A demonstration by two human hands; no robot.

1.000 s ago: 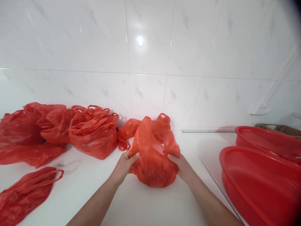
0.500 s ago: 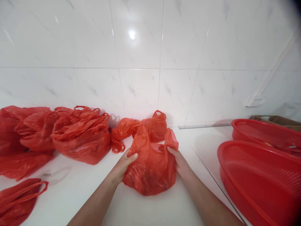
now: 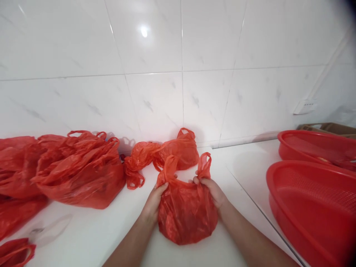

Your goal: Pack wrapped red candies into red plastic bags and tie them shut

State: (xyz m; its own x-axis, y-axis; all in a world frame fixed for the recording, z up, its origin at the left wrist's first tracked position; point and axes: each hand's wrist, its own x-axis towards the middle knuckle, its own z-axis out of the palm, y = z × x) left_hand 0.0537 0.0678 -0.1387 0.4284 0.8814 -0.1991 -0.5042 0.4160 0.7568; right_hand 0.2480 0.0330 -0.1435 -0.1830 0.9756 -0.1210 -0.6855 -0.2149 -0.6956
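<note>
A filled red plastic bag (image 3: 187,215) with two loop handles stands on the white table in front of me. My left hand (image 3: 157,196) grips its left side below the handle, thumb toward me and the other fingers mostly behind the plastic. On the opposite side, my right hand (image 3: 210,189) closes around the base of the right handle, its fingertips showing at the bag's mouth. What lies inside the bag is blurred by the plastic. Just behind it, another red bag (image 3: 185,152) rests near the wall, joined by a crumpled red bag (image 3: 141,155) to its left.
Several bulging red bags (image 3: 80,170) crowd the left side, and part of another red bag (image 3: 13,252) shows at the lower left. Two red plastic baskets (image 3: 278,193) stand at the right, with a brown box (image 3: 330,128) behind. A tiled wall (image 3: 155,100) closes off the back.
Both hands have gathered the bag's sides into narrower handles, and the right fingers now wrap round the right one. The bag sits slightly nearer and further right. The camera view has turned a little.
</note>
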